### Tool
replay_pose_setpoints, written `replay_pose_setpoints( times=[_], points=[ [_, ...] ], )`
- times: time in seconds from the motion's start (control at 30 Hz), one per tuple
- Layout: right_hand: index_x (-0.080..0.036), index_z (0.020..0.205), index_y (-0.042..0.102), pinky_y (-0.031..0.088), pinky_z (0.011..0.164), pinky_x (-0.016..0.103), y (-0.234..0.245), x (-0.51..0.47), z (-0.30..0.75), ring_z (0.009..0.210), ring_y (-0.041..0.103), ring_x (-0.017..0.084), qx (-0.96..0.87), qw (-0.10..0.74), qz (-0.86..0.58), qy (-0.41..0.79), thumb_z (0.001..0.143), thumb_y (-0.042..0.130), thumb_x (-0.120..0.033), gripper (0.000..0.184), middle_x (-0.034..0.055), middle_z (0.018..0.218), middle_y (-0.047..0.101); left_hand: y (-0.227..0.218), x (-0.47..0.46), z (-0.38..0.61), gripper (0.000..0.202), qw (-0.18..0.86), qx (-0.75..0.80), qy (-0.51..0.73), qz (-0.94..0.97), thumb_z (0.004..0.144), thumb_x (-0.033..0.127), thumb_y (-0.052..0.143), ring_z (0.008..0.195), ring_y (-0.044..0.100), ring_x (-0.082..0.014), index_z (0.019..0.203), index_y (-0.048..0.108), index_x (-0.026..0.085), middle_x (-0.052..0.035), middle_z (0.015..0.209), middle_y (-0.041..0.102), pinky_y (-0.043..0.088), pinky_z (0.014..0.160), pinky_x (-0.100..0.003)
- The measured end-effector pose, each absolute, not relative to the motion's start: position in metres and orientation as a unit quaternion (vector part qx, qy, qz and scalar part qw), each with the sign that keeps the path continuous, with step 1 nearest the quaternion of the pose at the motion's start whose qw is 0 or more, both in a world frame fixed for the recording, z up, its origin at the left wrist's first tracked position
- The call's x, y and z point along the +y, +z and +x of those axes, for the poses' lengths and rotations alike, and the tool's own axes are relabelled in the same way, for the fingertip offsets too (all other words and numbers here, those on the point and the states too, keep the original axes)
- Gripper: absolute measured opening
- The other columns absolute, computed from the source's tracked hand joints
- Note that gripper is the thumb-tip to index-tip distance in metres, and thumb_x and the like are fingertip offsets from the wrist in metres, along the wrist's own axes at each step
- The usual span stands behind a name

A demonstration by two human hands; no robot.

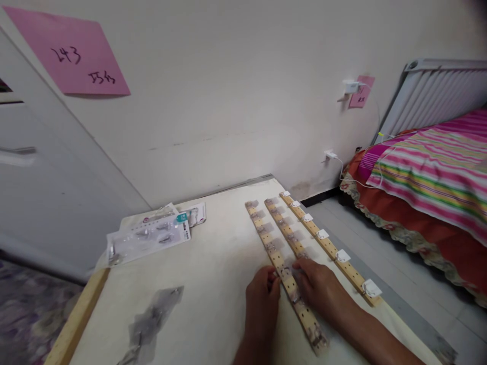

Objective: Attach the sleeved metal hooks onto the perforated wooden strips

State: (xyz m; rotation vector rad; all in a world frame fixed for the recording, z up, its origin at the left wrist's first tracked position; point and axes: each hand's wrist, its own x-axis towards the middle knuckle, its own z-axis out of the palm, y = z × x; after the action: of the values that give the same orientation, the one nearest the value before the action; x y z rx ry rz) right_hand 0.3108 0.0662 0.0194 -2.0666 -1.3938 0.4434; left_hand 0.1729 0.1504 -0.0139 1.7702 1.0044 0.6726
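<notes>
Head view: the left hand (262, 296) and right hand (321, 289) pinch a small metal clip on the nearest wooden strip (285, 276), lying on the worktop (213, 274) beside two more strips. Seating the clip seems underway; steady alignment is needed.

Item count, as visible:

- Wooden strips (283, 271): three, lying side by side on the worktop (213, 274).
- White clips (342, 255) on the rightmost strip: six.
- Metal clips on the other two strips: several each; exact number cannot be determined.
- Hands: two, a left hand (262, 299) and a right hand (321, 289).
- Blister packs (150, 238): at least two, overlapping.
- Clear bags (152, 317): one.
- Pink paper notes (70, 50) on the wall: two.
- Wall chargers (350, 87): two.
- Beds (429, 187): one.
- Radiators (437, 91): one.
</notes>
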Motion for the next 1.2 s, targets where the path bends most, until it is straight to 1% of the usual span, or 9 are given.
replay_pose_setpoints(
  times=[0.2,0.43,0.73,0.87,1.03,1.2],
  points=[
    [-0.021,0.081,0.061,0.041,0.067,0.027,0.0191,0.0657,0.3103,0.074,0.062,0.018,-0.531,0.308,-0.772,0.166,0.087,0.039,-0.019,0.023,0.0031,0.079,0.067,-0.0137,0.1502,0.1729,0.014,0.470,0.415,0.274,0.729,0.080,0.022,0.054,0.069,0.062,-0.0165,0.089,0.064,0.021,-0.0007,0.076,0.068,0.044,0.064,-0.025],
    [-0.021,0.083,0.062,0.043,0.070,0.027,0.0180,0.0662,0.3106,0.076,0.063,0.019,-0.527,0.313,-0.772,0.167,0.088,0.039,-0.019,0.023,0.0039,0.080,0.068,-0.0147,0.1511,0.1727,0.015,0.466,0.412,0.274,0.733,0.082,0.021,0.051,0.070,0.062,-0.0161,0.091,0.063,0.022,-0.0003,0.079,0.069,0.044,0.066,-0.025],
    [-0.021,0.086,0.063,0.044,0.070,0.028,0.0193,0.0664,0.3096,0.077,0.064,0.019,-0.523,0.311,-0.776,0.168,0.089,0.037,-0.019,0.026,0.0053,0.081,0.069,-0.0154,0.1520,0.1730,0.014,0.471,0.403,0.276,0.735,0.082,0.022,0.053,0.068,0.061,-0.0167,0.090,0.064,0.023,-0.0003,0.077,0.068,0.042,0.064,-0.025],
    [-0.021,0.085,0.063,0.043,0.069,0.028,0.0182,0.0657,0.3097,0.076,0.064,0.019,-0.524,0.312,-0.774,0.168,0.089,0.038,-0.020,0.026,0.0050,0.081,0.069,-0.0167,0.1529,0.1735,0.013,0.464,0.406,0.281,0.735,0.081,0.022,0.054,0.068,0.061,-0.0169,0.090,0.064,0.023,-0.0004,0.076,0.068,0.042,0.065,-0.025],
    [-0.021,0.089,0.065,0.044,0.070,0.028,0.0161,0.0657,0.3106,0.077,0.064,0.019,-0.527,0.318,-0.772,0.160,0.088,0.039,-0.018,0.026,0.0060,0.083,0.070,-0.0165,0.1529,0.1731,0.013,0.467,0.407,0.285,0.732,0.080,0.022,0.055,0.067,0.061,-0.0167,0.090,0.065,0.022,0.0000,0.075,0.068,0.042,0.063,-0.025],
    [-0.021,0.087,0.065,0.044,0.071,0.028,0.0177,0.0662,0.3101,0.077,0.065,0.019,-0.523,0.311,-0.777,0.163,0.088,0.039,-0.019,0.026,0.0051,0.082,0.070,-0.0173,0.1526,0.1725,0.016,0.470,0.407,0.276,0.733,0.083,0.023,0.053,0.067,0.060,-0.0164,0.095,0.062,0.022,0.0009,0.075,0.065,0.043,0.064,-0.026]
  ],
)
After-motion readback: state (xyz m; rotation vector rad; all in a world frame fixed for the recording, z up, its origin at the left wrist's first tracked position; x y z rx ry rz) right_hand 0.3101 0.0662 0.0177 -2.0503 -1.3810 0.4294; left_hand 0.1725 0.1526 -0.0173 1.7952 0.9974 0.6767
